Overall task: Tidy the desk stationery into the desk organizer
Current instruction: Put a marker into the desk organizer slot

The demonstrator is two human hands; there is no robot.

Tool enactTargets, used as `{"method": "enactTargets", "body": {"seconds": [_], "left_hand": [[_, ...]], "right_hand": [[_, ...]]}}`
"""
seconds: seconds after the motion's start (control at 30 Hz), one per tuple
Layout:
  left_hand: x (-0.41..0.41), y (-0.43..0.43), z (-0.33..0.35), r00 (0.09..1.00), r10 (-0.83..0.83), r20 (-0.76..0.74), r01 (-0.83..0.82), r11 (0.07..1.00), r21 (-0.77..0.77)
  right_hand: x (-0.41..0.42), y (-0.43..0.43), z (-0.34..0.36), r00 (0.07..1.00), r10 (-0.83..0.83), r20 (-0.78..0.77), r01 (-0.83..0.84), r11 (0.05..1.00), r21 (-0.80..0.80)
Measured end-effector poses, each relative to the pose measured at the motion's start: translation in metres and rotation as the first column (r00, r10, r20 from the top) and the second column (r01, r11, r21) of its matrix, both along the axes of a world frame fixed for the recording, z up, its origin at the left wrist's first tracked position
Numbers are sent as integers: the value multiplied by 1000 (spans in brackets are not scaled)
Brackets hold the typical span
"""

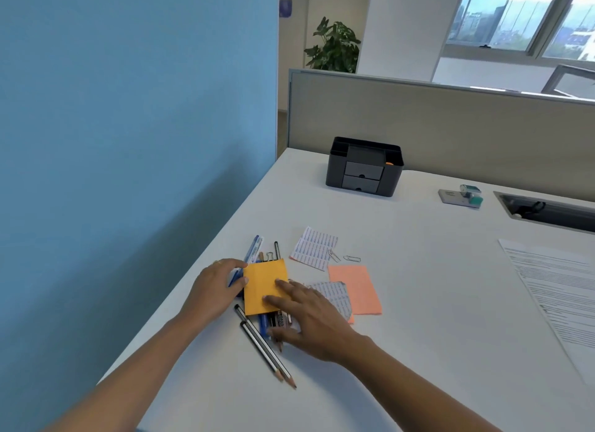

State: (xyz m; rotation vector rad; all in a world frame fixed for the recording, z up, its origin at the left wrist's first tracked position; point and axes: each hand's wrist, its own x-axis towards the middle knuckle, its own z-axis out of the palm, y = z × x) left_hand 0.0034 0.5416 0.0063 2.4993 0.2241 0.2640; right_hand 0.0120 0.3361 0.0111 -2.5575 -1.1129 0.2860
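Head: L hand (215, 288), R hand (310, 317) on orange pad (262, 281); 2 pencils (268, 356), 2 clips (351, 258).

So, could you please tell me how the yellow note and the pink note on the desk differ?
The yellow note lies on top of the pens and pencils; the pink note lies on the desk. The fingers of the right hand rest on the yellow note and the left hand touches its edge; no hand touches the pink note. The pink note looks longer. Both are plain rectangular papers.
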Motion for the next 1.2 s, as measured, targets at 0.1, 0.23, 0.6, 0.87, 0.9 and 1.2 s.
{"method": "enactTargets", "body": {"seconds": [0.1,0.23,0.6,0.87,0.9,1.2], "left_hand": [[-7,-6,-5,1000,-15,15,15,1000,-21],[-11,-14,-14,998,-55,17,54,998,29],[0,-34,-22,987,-73,-146,98,979,178],[13,-37,-18,995,-85,-61,91,991,103],[14,-35,-16,997,-72,-9,73,993,92],[48,-7,9,914,-401,-62,394,843,367]], "right_hand": [[7,-8,-6,997,-66,29,66,998,-11],[24,-34,-13,978,-206,33,204,977,56],[45,-77,-9,856,-506,108,504,862,48],[35,-32,8,905,-419,77,392,890,235],[34,-26,9,911,-407,65,385,897,216],[37,4,12,873,-477,-102,484,872,68]]}}
